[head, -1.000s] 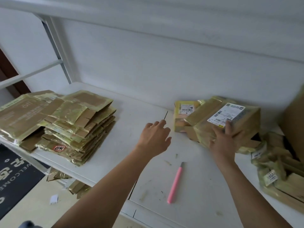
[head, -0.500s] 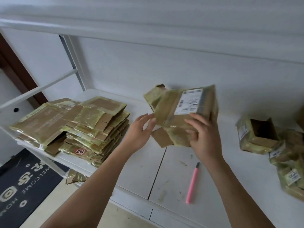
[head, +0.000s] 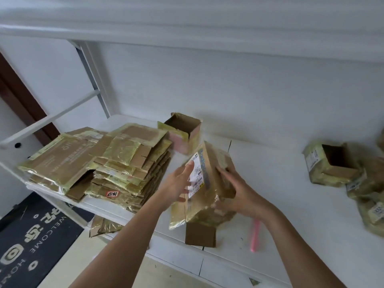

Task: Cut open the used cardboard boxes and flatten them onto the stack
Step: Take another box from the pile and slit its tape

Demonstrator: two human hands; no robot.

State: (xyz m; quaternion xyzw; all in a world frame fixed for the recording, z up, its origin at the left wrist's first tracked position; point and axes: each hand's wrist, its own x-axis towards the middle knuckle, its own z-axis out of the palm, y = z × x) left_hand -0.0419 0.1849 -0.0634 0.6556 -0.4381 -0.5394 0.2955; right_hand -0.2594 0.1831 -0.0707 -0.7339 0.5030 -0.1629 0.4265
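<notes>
Two hands work over a white table [head: 291,204] whose left end carries the largest thing on it, the stack of flattened boxes [head: 99,163], tape-glossed sheets piled roughly square so the next one can lie flat on top. To the right sit uncut boxes; the nearest, an open box [head: 330,165], lies mouth up well apart from the stack, probably waiting its turn. Behind the stack's right corner stands another open box with pink sides [head: 184,134], also upright and unflattened.

The box in hand [head: 207,183] is held above the table between the stack and the waiting boxes, tilted on edge with its shipping label [head: 196,175] turned leftward and a loose flap hanging below. The left hand [head: 178,183] lies with straight fingers against the label face, steadying it; the right hand [head: 234,190] curls around the far side and underside, carrying the weight. This looks like turning the box to find a taped seam.

The pink utility knife [head: 255,235] lies on the table just right of the held box, within the right hand's reach and untouched.
</notes>
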